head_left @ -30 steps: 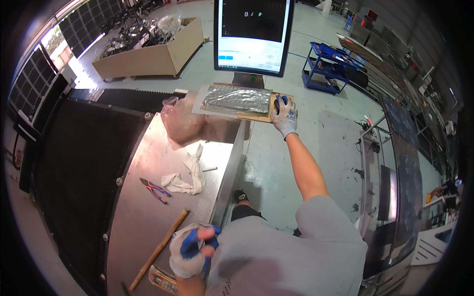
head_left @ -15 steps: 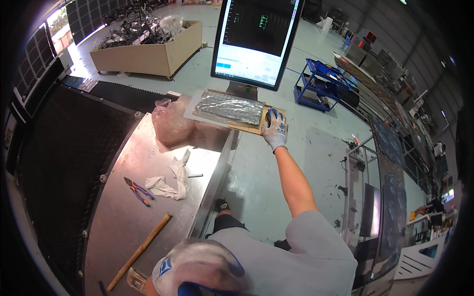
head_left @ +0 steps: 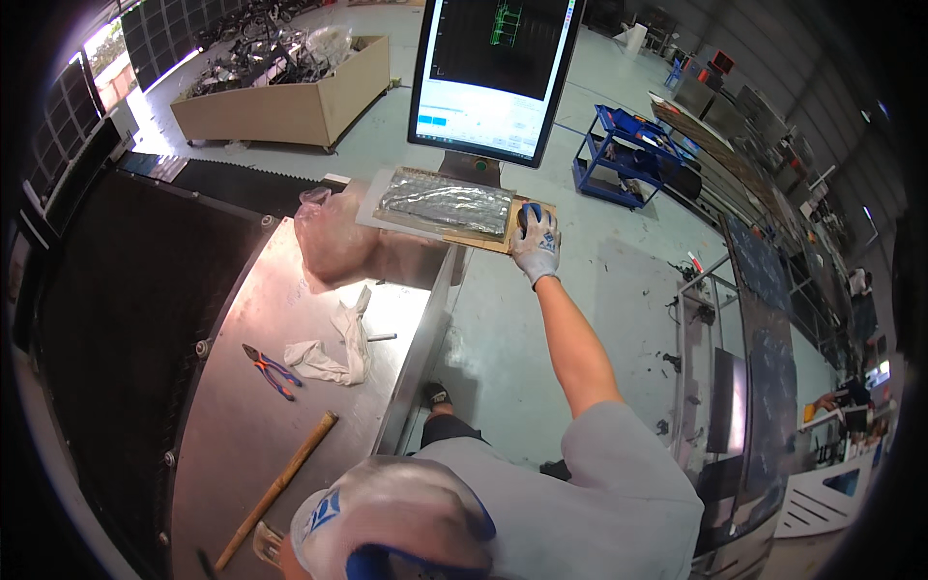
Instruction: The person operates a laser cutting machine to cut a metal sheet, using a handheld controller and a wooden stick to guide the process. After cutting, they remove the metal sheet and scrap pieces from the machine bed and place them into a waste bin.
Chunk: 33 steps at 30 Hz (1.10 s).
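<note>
My right hand (head_left: pixel 537 248), in a white glove with blue fingertips, rests over a dark computer mouse (head_left: pixel 523 220) with its fingers curved round it. The mouse lies on a tan board (head_left: pixel 548 212), just right of a keyboard (head_left: pixel 445 203) covered in clear, shiny plastic film. Beyond the keyboard stands a monitor (head_left: pixel 474 122) showing a green line drawing on black. My left hand (head_left: pixel 406 512), gloved the same way, is large and blurred at the lower edge, above the metal table's corner. Its fingers are bent out of sight, so their grip is hidden.
On the metal table (head_left: pixel 232 425) lie pliers (head_left: pixel 272 371), a white cloth glove (head_left: pixel 333 353), a wooden stick (head_left: pixel 280 483) and a pink plastic bag (head_left: pixel 333 237). A dark machine bed (head_left: pixel 106 319) borders its left side. A blue trolley (head_left: pixel 623 159) and a scrap-filled bin (head_left: pixel 261 114) stand beyond.
The green drawing on the monitor has grown larger and shifted. My right hand stays on the mouse. My left hand has moved slightly right, and the whole view has tilted a little.
</note>
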Available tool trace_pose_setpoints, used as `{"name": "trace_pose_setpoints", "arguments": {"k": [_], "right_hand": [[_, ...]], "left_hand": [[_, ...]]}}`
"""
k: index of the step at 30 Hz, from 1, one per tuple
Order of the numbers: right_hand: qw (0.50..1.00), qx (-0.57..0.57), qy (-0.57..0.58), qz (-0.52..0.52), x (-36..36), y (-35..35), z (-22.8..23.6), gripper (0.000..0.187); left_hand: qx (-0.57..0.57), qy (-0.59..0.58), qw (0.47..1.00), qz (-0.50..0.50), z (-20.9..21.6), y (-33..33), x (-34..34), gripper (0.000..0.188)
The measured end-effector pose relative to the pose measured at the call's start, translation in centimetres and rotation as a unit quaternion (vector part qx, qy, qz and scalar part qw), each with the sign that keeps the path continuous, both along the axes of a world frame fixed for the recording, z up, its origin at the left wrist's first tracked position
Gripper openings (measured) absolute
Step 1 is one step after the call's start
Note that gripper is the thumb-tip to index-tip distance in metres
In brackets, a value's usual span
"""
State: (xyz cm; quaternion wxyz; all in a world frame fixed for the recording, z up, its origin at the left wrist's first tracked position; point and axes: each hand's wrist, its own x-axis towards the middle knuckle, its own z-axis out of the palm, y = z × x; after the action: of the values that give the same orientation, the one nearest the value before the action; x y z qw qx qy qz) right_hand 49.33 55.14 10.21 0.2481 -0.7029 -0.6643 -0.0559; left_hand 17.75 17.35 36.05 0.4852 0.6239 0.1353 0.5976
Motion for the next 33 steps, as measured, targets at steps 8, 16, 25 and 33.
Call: {"name": "trace_pose_setpoints", "arguments": {"k": [8, 16, 25, 33], "right_hand": [[0.999, 0.022, 0.024, 0.024, 0.3, -0.1, 0.4, 0.068], [1.000, -0.007, 0.027, -0.009, 0.0, -0.3, 0.7, 0.066], [0.991, 0.101, 0.011, 0.088, 1.9, 1.9, -3.4, 0.062], [0.987, 0.117, -0.104, 0.027, 3.0, 3.6, -4.0, 0.083]], "left_hand": [[-0.242, 0.221, 0.917, 0.230, -12.1, -3.7, -3.2, 0.022], [-0.644, 0.511, 0.466, 0.328, -51.0, -25.9, -5.5, 0.057], [-0.730, -0.082, 0.600, 0.316, -53.2, -32.9, 3.6, 0.070], [-0.840, 0.217, 0.426, 0.257, -61.0, -28.3, 3.5, 0.068]]}}
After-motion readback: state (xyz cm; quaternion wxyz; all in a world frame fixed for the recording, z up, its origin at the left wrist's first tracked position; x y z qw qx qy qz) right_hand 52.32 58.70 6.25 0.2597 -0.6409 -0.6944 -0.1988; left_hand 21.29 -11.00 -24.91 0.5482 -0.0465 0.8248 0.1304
